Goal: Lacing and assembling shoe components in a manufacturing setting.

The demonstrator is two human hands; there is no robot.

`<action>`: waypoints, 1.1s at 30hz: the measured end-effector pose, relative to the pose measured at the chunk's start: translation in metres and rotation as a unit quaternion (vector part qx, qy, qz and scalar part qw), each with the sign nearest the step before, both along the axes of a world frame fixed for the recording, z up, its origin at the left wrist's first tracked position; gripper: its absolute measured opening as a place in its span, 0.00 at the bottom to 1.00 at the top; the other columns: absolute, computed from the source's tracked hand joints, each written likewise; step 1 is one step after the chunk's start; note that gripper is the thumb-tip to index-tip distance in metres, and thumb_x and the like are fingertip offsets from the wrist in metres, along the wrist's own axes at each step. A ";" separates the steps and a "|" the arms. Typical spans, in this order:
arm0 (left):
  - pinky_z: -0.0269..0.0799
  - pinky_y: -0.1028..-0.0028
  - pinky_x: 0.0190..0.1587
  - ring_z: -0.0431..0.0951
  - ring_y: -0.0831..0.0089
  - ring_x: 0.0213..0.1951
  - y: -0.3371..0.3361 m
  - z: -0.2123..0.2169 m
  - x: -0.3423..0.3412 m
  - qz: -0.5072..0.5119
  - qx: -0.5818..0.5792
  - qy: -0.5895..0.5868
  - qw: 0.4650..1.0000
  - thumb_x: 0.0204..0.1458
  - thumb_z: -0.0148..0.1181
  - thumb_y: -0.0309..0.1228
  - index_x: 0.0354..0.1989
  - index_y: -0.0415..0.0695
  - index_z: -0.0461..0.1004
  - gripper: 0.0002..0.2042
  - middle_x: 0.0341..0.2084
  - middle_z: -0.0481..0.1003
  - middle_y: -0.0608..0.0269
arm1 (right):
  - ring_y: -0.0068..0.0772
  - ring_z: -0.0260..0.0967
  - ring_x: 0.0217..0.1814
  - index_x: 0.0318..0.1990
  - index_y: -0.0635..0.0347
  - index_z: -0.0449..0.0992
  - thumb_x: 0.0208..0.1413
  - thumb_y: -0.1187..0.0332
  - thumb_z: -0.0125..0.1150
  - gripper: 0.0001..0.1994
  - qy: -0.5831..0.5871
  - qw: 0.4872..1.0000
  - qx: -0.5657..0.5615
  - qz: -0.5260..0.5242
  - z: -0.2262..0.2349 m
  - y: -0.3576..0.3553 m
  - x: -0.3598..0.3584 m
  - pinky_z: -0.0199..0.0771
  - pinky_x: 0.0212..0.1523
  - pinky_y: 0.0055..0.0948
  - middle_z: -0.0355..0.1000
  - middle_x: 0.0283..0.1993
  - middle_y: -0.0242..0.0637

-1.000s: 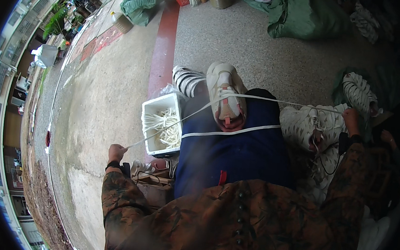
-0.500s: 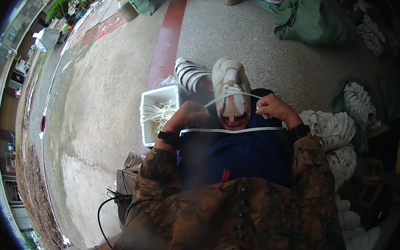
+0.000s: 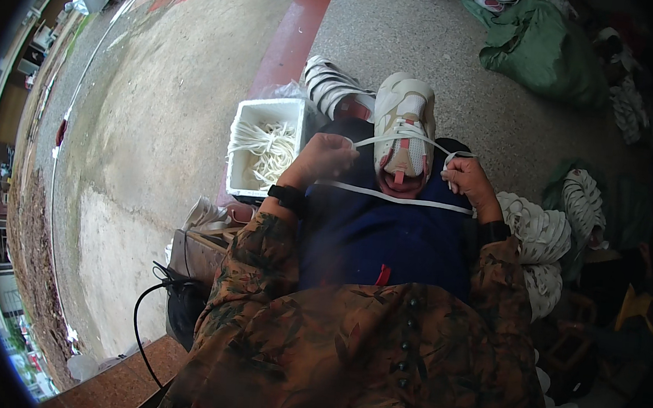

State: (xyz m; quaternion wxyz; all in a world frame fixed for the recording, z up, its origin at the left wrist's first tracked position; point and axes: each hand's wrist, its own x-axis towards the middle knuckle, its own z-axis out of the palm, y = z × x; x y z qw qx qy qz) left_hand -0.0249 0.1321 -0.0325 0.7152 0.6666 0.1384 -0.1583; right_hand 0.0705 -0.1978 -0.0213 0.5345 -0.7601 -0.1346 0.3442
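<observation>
A white and beige sneaker (image 3: 404, 129) with pink-red accents rests on my lap, its toe pointing away from me. A white shoelace (image 3: 384, 138) runs through its eyelets and stretches out to both sides. My left hand (image 3: 325, 158) is closed on the lace's left end, left of the shoe. On the right, my right hand (image 3: 468, 181) pinches the other end between thumb and fingers. Both hands stay clear of the shoe itself. A white cord (image 3: 396, 199) lies across the dark blue cloth (image 3: 385, 239) on my lap, just below the shoe's heel.
A white foam box (image 3: 239, 140) of loose laces (image 3: 273, 154) stands to the left. Beyond it sits a nested row of white shoes (image 3: 332, 85). More stacked shoes (image 3: 535, 232) are at the right, and a green sack (image 3: 542, 52) lies at the far right.
The view has shifted, so the scene sits differently in the picture. My hands have spread slightly apart, drawing the lace out to both sides of the sneaker.
</observation>
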 end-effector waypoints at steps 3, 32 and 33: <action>0.55 0.84 0.16 0.63 0.85 0.13 0.002 0.002 0.000 -0.005 0.010 -0.002 1.000 0.50 0.61 0.31 0.22 0.42 0.73 0.09 0.15 0.71 0.71 | 0.14 0.57 0.14 0.23 0.59 0.70 0.51 0.68 0.57 0.08 -0.015 1.000 0.005 -0.003 -0.003 0.001 -0.001 0.52 0.16 0.16 0.63 0.15 0.25; 0.57 0.85 0.16 0.65 0.85 0.13 0.004 -0.007 0.000 0.000 -0.044 -0.047 0.998 0.50 0.61 0.29 0.21 0.43 0.73 0.08 0.15 0.71 0.70 | 0.37 0.72 0.26 0.25 0.62 0.77 0.41 0.64 0.66 0.10 -0.300 0.933 -0.196 -0.032 -0.012 0.029 -0.013 0.68 0.28 0.36 0.72 0.20 0.39; 0.55 0.86 0.16 0.64 0.86 0.13 0.004 -0.009 0.000 0.000 -0.048 -0.051 0.998 0.51 0.62 0.31 0.22 0.44 0.72 0.09 0.15 0.71 0.71 | 0.37 0.72 0.26 0.25 0.62 0.77 0.41 0.64 0.66 0.10 -0.299 0.933 -0.196 -0.039 -0.013 0.028 -0.014 0.68 0.28 0.36 0.72 0.20 0.39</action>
